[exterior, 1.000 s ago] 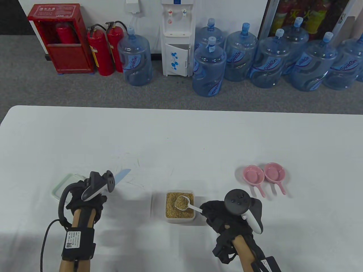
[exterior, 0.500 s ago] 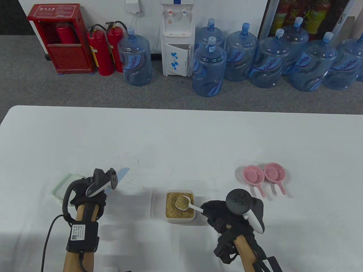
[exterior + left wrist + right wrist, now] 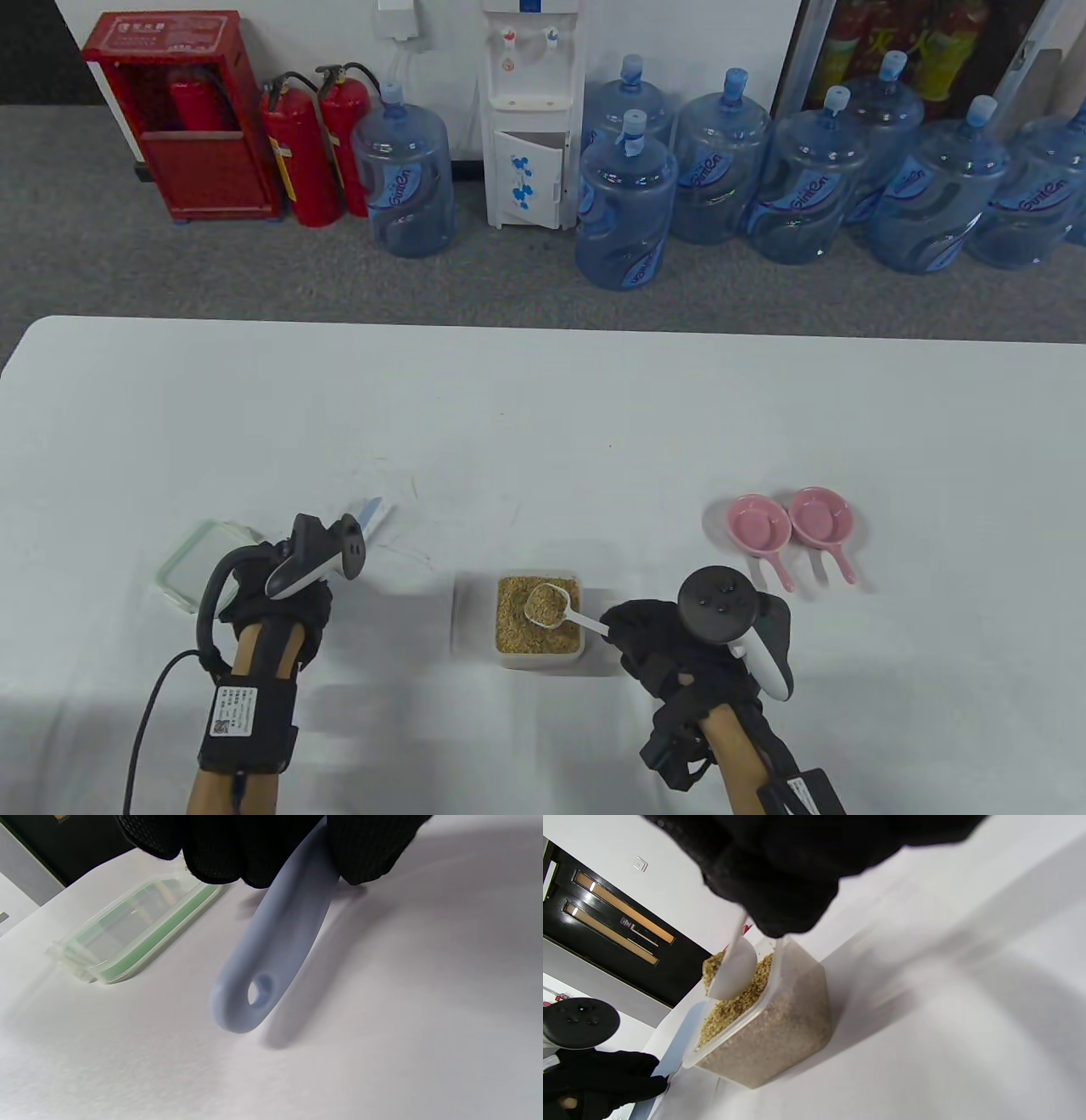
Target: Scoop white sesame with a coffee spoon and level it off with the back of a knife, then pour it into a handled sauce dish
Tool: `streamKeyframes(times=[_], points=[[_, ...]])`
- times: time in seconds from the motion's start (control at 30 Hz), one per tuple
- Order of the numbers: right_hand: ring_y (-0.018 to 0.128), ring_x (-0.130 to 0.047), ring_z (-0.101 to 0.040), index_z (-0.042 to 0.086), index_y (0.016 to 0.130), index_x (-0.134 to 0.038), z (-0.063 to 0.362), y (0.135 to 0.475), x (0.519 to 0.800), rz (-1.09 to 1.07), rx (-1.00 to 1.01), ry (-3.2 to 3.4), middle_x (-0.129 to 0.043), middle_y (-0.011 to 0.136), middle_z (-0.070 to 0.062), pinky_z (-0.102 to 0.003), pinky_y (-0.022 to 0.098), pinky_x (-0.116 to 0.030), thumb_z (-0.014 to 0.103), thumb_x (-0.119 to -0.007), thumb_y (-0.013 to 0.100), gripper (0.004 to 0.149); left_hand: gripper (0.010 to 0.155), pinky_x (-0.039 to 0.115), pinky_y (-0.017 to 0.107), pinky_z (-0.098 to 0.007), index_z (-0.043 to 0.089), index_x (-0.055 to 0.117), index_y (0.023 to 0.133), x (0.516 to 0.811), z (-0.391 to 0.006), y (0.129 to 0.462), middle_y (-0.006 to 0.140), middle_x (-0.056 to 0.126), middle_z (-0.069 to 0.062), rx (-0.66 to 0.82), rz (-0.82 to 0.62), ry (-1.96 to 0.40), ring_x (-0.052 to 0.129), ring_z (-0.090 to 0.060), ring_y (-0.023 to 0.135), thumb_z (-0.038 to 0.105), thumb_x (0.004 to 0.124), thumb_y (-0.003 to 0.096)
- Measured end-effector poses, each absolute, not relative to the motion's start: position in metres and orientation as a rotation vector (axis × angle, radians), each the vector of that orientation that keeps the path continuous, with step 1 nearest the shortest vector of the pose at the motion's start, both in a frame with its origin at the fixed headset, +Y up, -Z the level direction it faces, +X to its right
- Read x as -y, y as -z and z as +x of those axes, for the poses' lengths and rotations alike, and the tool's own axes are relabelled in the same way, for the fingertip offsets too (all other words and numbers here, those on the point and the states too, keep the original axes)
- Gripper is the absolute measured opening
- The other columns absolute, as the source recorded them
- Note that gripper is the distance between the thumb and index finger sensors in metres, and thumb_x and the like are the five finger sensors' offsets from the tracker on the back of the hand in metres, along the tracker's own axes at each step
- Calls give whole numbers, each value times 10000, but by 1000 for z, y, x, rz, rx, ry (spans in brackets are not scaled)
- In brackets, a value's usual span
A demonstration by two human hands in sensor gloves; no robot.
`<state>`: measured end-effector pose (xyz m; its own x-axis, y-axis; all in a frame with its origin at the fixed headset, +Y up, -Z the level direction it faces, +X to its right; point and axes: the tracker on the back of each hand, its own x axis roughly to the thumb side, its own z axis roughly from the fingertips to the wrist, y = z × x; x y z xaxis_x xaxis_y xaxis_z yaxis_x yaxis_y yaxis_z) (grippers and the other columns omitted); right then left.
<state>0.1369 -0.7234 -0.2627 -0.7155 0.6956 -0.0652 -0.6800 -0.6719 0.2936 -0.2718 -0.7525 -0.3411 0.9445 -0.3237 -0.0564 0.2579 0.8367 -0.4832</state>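
Tan sesame (image 3: 519, 624) fills a clear tub (image 3: 475, 624); the spoon (image 3: 556, 607) is white, the knife (image 3: 280, 942) pale blue, both dishes (image 3: 758, 522) pink, the lid (image 3: 182, 569) green-rimmed, the surface (image 3: 543, 407) white, the gloves black.

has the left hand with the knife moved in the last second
Yes. The left hand with the knife has shifted right, toward the sesame container, away from the lid.

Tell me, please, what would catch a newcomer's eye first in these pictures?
Near the front edge, the gloved right hand holds a heaped white plastic coffee spoon over the clear square tub of tan sesame. The gloved left hand grips a pale-blue-handled knife; two pink handled sauce dishes wait right.
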Motion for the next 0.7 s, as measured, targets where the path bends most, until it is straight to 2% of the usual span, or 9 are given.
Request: streamKeyframes(times=[0.17, 0.3, 0.43, 0.7], points=[[151, -892, -57, 117, 919, -878, 137, 263, 723, 69, -381, -2339, -1000, 473, -53, -299, 150, -829, 308, -730, 591, 408, 419, 599, 767, -589, 226, 689, 966, 732, -249, 325, 1023, 717, -30, -84, -336, 86, 774, -310, 955, 422, 710, 596], [151, -892, -57, 115, 920, -877, 137, 263, 723, 68, -384, -2342, -1000, 474, -53, -299, 150, -829, 308, -730, 590, 410, 412, 727, 696, -539, 211, 703, 953, 716, -226, 311, 889, 885, -13, 14, -293, -61, 966, -236, 768, 425, 698, 600], [153, -891, -56, 117, 921, -876, 138, 263, 723, 65, -385, -2344, -999, 475, -53, -299, 151, -828, 307, -728, 592, 408, 417, 792, 631, -495, 198, 741, 930, 704, -194, 294, 778, 953, 7, 172, -299, -155, 1032, -185, 606, 442, 724, 592], [152, -891, -57, 116, 923, -875, 137, 262, 722, 60, -379, -2340, -999, 474, -54, -300, 151, -828, 307, -728, 592, 409, 421, 769, 658, -516, 183, 756, 920, 693, -134, 259, 729, 958, -2, 411, -289, -265, 1021, -182, 558, 445, 729, 591]])
